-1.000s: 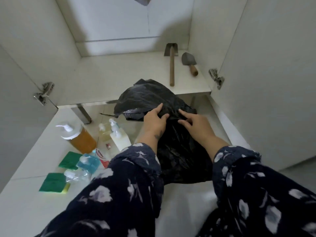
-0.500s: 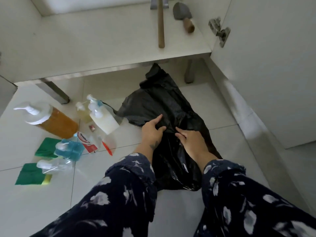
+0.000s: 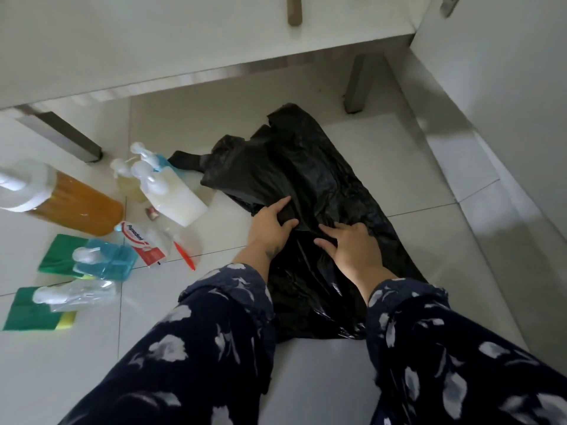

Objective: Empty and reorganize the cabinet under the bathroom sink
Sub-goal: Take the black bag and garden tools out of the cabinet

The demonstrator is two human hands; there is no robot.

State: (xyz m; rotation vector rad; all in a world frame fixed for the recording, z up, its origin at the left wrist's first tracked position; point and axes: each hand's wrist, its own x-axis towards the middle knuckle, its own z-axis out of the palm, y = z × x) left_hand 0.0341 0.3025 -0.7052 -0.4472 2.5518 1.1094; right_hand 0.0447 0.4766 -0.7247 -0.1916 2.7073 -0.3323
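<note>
I have both hands down on the black plastic bag [image 3: 310, 191], which lies crumpled on the tiled floor [image 3: 399, 167] just in front of the cabinet base [image 3: 190, 50], out of the cabinet altogether. My left hand [image 3: 271, 223] pinches a fold of the plastic between thumb and curled fingers, near the bag's middle. My right hand [image 3: 352, 243] rests just beside it with fingers spread and laid flat on the plastic, pressing rather than gripping. The bag runs from between my patterned sleeves [image 3: 227, 305] up toward the cabinet leg [image 3: 357, 87] at the right, its knotted handles trailing off to the left. To the left of the bag stands the cleared-out clutter: a large pump bottle of amber liquid [image 3: 73, 207] lying on its side, a white pump bottle [image 3: 171, 199] with a smaller pale bottle [image 3: 127, 184] just behind it, a toothpaste tube [image 3: 139, 242], a red toothbrush [image 3: 184, 254] in clear wrap, a blue pump bottle [image 3: 106, 262] resting on a green sponge [image 3: 58, 253], and a clear bottle [image 3: 76, 294] lying across a second green-and-yellow sponge [image 3: 33, 311]. On the cabinet floor above, only the end of a wooden handle [image 3: 294, 10] shows at the top edge of the view.
</note>
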